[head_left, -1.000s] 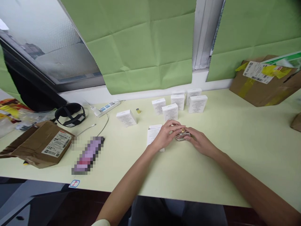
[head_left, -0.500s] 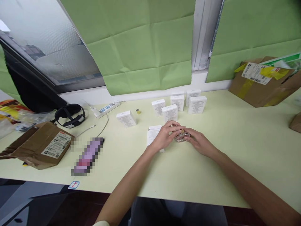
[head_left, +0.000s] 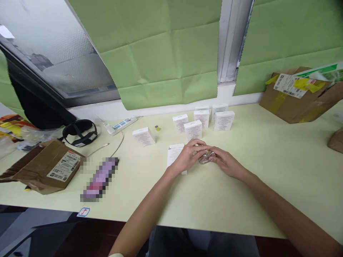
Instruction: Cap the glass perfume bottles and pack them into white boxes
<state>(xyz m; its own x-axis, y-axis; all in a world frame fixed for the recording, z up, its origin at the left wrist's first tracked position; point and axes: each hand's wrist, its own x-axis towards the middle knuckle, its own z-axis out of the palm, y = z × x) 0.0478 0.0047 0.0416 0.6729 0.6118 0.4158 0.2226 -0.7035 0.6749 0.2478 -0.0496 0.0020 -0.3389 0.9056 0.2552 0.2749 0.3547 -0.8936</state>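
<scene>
A small clear glass bottle with a gold top rests at the middle of the pale yellow table. My left hand curls over its left side and top, fingers closed on it. My right hand grips it from the right. A flat white box lies just under my left wrist. Several upright white boxes stand in a cluster right behind the hands. One more white box lies further left, next to a tiny gold cap.
A torn cardboard parcel and a black headband device sit at the left. A power strip with cable lies near the window sill. Another taped cardboard box stands at the back right. A blurred purple object lies front left.
Both hands stay on the bottle with only slight finger shifts. The bottle's gold top shows less now, as it has turned between the fingers. The view has tilted slightly.
</scene>
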